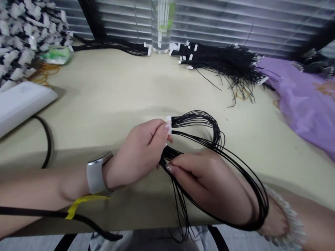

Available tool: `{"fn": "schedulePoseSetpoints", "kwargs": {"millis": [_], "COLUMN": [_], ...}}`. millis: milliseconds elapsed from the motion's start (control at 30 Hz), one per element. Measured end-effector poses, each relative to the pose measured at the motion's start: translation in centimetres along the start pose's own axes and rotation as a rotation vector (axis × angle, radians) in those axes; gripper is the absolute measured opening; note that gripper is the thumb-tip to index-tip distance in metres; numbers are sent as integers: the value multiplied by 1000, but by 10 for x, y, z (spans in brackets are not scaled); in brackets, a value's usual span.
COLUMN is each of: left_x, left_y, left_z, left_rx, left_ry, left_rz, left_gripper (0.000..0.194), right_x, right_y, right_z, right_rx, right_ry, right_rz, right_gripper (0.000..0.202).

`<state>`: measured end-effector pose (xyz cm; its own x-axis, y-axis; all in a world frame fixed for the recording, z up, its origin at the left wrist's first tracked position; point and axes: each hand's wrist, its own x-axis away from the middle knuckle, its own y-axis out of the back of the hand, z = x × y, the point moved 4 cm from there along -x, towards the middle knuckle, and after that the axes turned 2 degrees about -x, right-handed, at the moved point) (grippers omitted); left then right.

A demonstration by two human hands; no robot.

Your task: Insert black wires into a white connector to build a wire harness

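My left hand (138,153) pinches the white tag end (169,124) of a bundle of thin black cords (209,129) between thumb and fingers. A grey band sits on that wrist. My right hand (209,181) grips the same bundle lower down, just below the left fingers. The cords loop out to the right, wrap around my right wrist and hang off the table's front edge (146,223). A pale beaded bracelet (285,216) is on the right wrist.
A pile of black cords with white tags (225,61) lies at the back, beside a clear bottle (161,24). A purple bag (300,94) is at right. A white flat device (21,101) with a black cable, and a heap of tagged cords (23,31), sit at left.
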<state>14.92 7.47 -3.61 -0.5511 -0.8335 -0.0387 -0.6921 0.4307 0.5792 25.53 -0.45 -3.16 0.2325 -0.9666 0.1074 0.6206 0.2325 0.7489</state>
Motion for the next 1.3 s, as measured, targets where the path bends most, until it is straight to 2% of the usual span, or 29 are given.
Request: {"fn": "schedulePoseSetpoints", "kwargs": {"millis": [167, 367, 533, 700, 867, 1100, 1233, 1300], "left_x": [2, 2, 2, 4, 3, 1, 2, 2], "left_y": [0, 0, 2, 0, -1, 1, 1, 1], "left_z": [-2, -2, -4, 0, -1, -1, -2, -2], "left_rx": [-24, -24, -66, 62, 88, -2, 0, 30], "left_ry": [-34, -10, -38, 71, 70, 12, 7, 27], "left_rz": [23, 44, 9, 45, 62, 30, 31, 34], "left_gripper": [33, 33, 35, 36, 36, 34, 34, 34], "right_x": [1, 2, 5, 14, 15, 4, 2, 1], "right_y": [-2, -1, 17, 34, 18, 3, 8, 13], "right_z": [-1, -1, -5, -19, -8, 0, 2, -2], "right_rx": [155, 172, 171, 193, 31, 115, 172, 203], "right_ry": [85, 97, 118, 73, 81, 61, 76, 51], "right_rz": [-104, -109, -108, -77, 78, -20, -77, -29], "right_gripper": [28, 22, 21, 21, 20, 21, 19, 19]}}
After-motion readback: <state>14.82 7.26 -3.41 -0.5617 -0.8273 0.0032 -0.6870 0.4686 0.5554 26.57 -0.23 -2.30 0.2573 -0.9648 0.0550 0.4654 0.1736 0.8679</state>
